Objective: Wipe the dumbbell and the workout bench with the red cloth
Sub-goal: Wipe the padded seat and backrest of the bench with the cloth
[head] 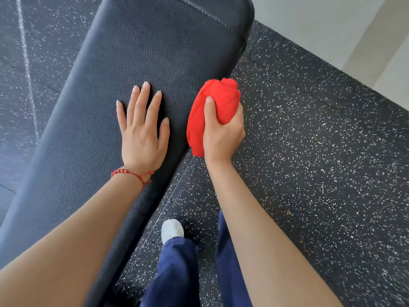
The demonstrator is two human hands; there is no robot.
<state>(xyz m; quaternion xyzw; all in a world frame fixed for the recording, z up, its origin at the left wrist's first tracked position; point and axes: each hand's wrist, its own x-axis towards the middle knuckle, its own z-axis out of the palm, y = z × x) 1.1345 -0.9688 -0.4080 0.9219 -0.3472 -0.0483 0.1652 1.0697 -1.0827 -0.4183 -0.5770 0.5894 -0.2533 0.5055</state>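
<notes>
The black padded workout bench (pixel 137 52) runs from the lower left to the top centre. My left hand (pixel 142 129) rests flat on its pad with fingers spread; a red bead bracelet circles that wrist. My right hand (pixel 221 131) grips the bunched red cloth (pixel 218 100) at the bench's right edge, the cloth against the side of the pad. No dumbbell is in view.
Black speckled rubber flooring (pixel 309 162) lies on both sides of the bench. A pale wall or floor strip (pixel 354 29) runs along the top right. My legs in blue trousers and a white shoe (pixel 172 230) stand just right of the bench.
</notes>
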